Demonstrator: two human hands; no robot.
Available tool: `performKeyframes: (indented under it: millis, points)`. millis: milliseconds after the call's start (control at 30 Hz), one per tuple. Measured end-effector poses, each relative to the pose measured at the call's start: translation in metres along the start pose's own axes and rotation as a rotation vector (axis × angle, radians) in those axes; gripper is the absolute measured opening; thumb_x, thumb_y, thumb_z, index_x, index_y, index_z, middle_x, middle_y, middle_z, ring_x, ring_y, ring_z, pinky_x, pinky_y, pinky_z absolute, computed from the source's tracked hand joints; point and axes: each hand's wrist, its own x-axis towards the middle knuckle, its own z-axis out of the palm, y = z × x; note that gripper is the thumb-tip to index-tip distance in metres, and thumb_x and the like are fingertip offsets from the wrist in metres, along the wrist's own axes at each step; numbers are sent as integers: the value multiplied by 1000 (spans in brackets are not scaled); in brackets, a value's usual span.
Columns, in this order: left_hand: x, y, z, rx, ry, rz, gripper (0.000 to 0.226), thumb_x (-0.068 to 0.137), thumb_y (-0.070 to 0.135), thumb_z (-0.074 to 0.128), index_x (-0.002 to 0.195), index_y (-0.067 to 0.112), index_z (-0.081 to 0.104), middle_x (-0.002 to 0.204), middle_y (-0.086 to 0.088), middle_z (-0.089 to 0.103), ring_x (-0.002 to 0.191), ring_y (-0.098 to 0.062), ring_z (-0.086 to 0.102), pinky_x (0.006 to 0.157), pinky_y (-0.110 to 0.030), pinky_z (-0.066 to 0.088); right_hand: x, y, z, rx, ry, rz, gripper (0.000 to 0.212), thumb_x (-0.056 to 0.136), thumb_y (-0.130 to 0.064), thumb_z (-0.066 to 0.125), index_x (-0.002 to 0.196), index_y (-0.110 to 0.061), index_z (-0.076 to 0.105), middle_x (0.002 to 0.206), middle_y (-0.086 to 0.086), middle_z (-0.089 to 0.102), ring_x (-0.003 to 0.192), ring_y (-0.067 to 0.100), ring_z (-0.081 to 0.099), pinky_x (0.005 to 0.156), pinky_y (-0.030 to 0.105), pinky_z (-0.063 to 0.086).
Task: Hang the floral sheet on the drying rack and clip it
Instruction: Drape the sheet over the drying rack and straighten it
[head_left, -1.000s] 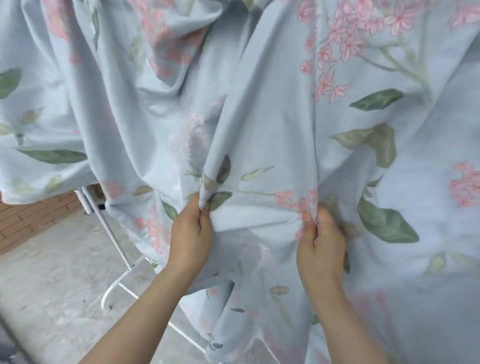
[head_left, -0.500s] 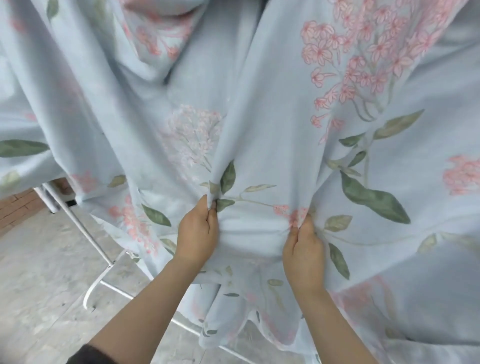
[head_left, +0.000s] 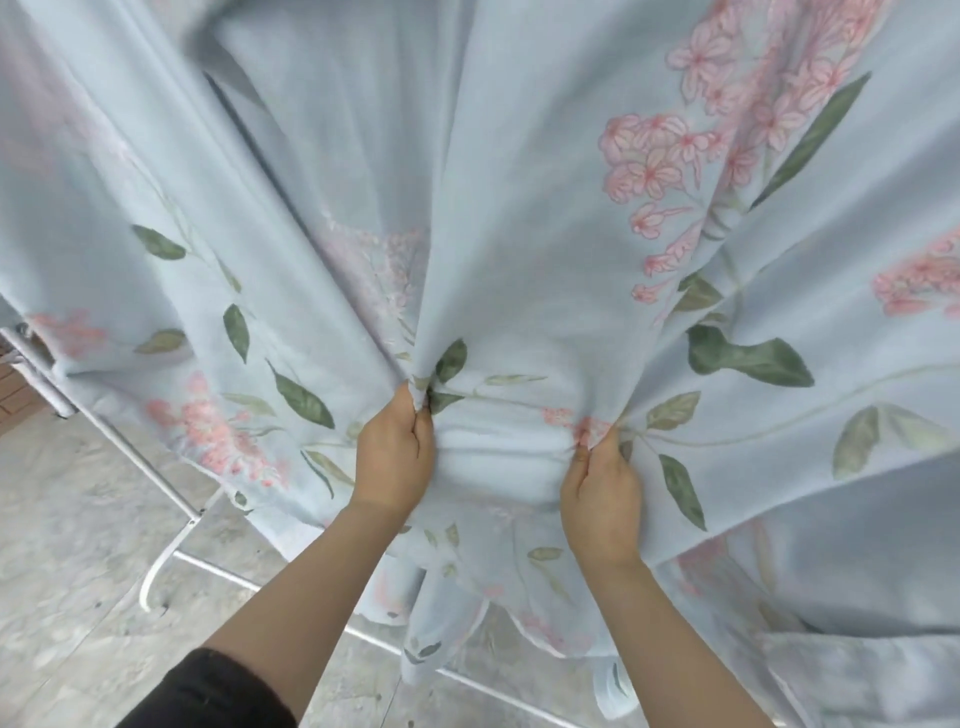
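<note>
The pale blue floral sheet (head_left: 519, 208) hangs over the white rack (head_left: 130, 452), filling most of the view. Both hands pinch folds of it: left hand (head_left: 397, 452), right hand (head_left: 602, 488). Below lies a grey tiled floor (head_left: 78, 545), with red brick (head_left: 15, 395) at its left edge.

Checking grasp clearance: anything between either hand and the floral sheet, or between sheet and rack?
Nothing visible. Left hand and right hand each pinch a fold of the floral sheet directly. The sheet covers most of the drying rack; only its white legs show at lower left, the top rail is hidden.
</note>
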Motion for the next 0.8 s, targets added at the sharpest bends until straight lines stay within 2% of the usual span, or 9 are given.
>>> performKeyframes:
  millis: [67, 133, 200, 300, 400, 500, 633, 733, 800]
  points:
    - [0, -9, 14, -3, 8, 12, 26, 94, 15, 32, 99, 2, 55, 64, -4, 51, 58, -26, 45, 56, -30, 28, 3, 9, 11, 20, 57, -40, 36, 95, -12, 49, 123, 11, 51, 73, 26, 62, 51, 39, 60, 43, 33, 46]
    - [-1, -18, 27, -16, 24, 22, 26, 94, 16, 32, 93, 2, 54, 64, -9, 54, 59, -27, 47, 56, -31, 32, 5, 21, 23, 23, 103, -75, 49, 94, -26, 36, 121, 11, 53, 69, 25, 63, 48, 39, 58, 41, 33, 45]
    - [0, -26, 38, -19, 48, 62, 30, 93, 20, 29, 88, 2, 52, 62, -8, 52, 56, -29, 48, 52, -33, 34, 10, 35, 36, 38, 139, -94, 55, 92, -30, 30, 120, 11, 55, 72, 25, 65, 49, 40, 60, 42, 35, 47]
    - [6, -36, 52, -17, 67, 82, 25, 92, 18, 28, 82, 6, 48, 59, -1, 45, 52, -26, 43, 46, -28, 28, 15, 44, 51, 49, 161, -102, 53, 91, -26, 32, 117, 13, 56, 77, 26, 67, 51, 40, 62, 43, 37, 50]
    - [13, -44, 66, -19, 89, 85, 29, 90, 20, 26, 83, 2, 49, 60, -6, 48, 52, -25, 42, 47, -29, 24, 20, 49, 60, 39, 180, -109, 44, 91, -19, 37, 115, 12, 57, 76, 26, 67, 49, 39, 62, 41, 32, 48]
    - [14, -53, 78, -49, 100, 105, 34, 89, 23, 25, 81, 0, 49, 59, -3, 44, 51, -25, 41, 52, -30, 29, 25, 56, 69, 42, 185, -118, 42, 91, -19, 37, 112, 11, 58, 69, 24, 65, 44, 38, 60, 39, 28, 44]
    - [12, -69, 96, -75, 118, 132, 32, 90, 21, 27, 80, 0, 49, 61, 2, 40, 52, -22, 38, 52, -30, 29, 23, 69, 86, 27, 253, -158, 37, 90, -18, 37, 113, 6, 53, 73, 24, 65, 45, 39, 60, 38, 27, 43]
    - [10, -81, 109, -96, 131, 153, 36, 91, 23, 26, 83, -2, 51, 62, -2, 44, 52, -26, 42, 50, -33, 33, 21, 79, 97, 5, 316, -188, 29, 89, -17, 37, 114, -3, 42, 71, 26, 63, 45, 39, 59, 39, 25, 42]
    - [9, -87, 119, -106, 147, 179, 39, 91, 25, 25, 84, -3, 51, 61, -6, 45, 52, -28, 43, 50, -36, 35, 20, 88, 107, -17, 363, -193, 24, 89, -17, 36, 111, -7, 40, 67, 25, 62, 45, 39, 58, 38, 24, 36]
